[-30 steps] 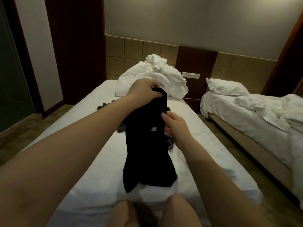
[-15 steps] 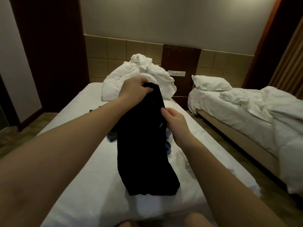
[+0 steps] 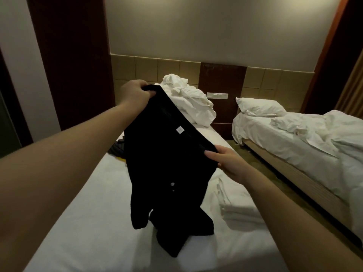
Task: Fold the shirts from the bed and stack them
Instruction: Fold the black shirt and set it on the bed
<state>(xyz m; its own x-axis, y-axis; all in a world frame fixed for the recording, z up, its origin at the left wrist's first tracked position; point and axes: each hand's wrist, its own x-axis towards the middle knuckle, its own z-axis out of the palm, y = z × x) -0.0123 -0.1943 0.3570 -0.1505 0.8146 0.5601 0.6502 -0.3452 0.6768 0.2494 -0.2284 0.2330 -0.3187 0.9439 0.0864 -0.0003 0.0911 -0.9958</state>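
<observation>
A black shirt (image 3: 167, 169) hangs in the air over the white bed (image 3: 94, 222), its top edge stretched between both hands and a small white label showing near that edge. My left hand (image 3: 135, 95) grips the far upper corner. My right hand (image 3: 227, 163) pinches the nearer corner, lower and to the right. The shirt's lower end droops onto the sheet. Behind it, partly hidden, lies a small heap of dark and yellow clothes (image 3: 118, 148).
A crumpled white duvet (image 3: 190, 103) is piled at the head of the bed. Folded white towels (image 3: 235, 205) lie on the bed's right side. A second unmade bed (image 3: 306, 142) with a pillow stands to the right, across a narrow floor gap.
My hands have moved apart, spreading the shirt's top edge wide, and the shirt is lifted higher. The view has shifted, bringing the folded towels into sight.
</observation>
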